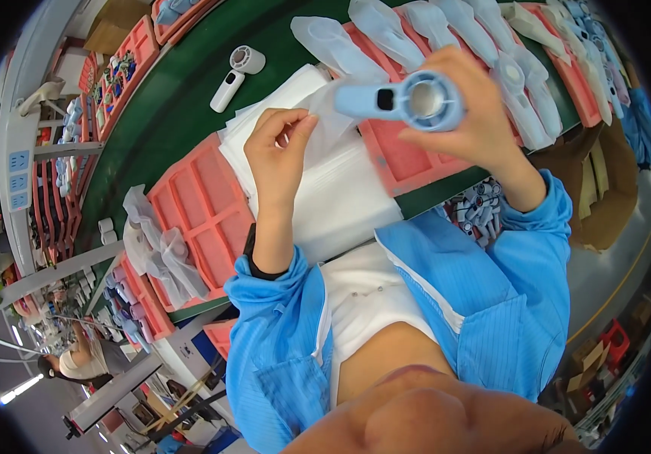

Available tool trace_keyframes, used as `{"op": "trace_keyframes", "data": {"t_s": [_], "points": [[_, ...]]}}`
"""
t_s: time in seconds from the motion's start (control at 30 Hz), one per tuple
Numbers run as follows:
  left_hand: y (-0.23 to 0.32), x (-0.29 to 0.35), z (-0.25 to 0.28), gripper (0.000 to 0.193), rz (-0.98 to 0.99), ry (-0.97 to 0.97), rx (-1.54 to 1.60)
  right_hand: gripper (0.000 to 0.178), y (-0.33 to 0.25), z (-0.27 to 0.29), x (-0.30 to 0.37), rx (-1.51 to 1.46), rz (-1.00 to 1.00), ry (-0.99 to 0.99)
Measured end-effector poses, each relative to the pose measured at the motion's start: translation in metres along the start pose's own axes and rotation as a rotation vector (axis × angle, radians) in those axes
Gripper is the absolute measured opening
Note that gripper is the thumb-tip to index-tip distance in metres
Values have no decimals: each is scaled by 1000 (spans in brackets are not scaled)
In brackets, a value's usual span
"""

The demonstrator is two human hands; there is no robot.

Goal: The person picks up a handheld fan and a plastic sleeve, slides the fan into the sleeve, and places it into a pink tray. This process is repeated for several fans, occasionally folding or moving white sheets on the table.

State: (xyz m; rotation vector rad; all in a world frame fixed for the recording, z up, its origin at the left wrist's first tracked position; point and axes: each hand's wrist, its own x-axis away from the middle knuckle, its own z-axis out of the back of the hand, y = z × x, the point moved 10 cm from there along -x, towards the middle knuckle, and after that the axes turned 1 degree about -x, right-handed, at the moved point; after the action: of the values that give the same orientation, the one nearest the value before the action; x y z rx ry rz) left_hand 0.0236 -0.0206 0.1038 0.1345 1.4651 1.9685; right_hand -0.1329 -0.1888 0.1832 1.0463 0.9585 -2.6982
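My right hand (pixel 473 110) is wrapped round the round head of a light-blue handheld fan (pixel 367 99), whose handle points left. A thin translucent bag (pixel 327 119) hangs between the fan's handle end and my left hand (pixel 279 147). The fingers of my left hand are pinched on the bag's edge. How far the handle sits inside the bag, I cannot tell. Beneath both hands lies a stack of flat white bags (pixel 333 193).
On the green table (pixel 182 98) lies a white handheld fan (pixel 227 89). Several bagged blue fans (pixel 386 34) fill a pink tray (pixel 386 155) at the far right. Left stands another pink divided tray (pixel 197 204) with bagged items (pixel 163 250). Right is a cardboard box (pixel 605 189).
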Motion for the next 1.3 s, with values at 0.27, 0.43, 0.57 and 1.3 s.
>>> {"op": "trace_keyframes", "data": {"t_s": [0.27,0.43,0.57,1.3], "points": [[32,22,15,13,62,155,712,69,-36,-69,-2,-263,29,-22],[17,18,13,14,-17,75,864,81,-39,-71,3,-130,42,-36],[8,12,-12,15,77,-52,992,84,-35,-62,7,-16,9,-29],[92,28,-23,13,-341,132,-12,80,-15,-72,4,-37,-83,25]]}}
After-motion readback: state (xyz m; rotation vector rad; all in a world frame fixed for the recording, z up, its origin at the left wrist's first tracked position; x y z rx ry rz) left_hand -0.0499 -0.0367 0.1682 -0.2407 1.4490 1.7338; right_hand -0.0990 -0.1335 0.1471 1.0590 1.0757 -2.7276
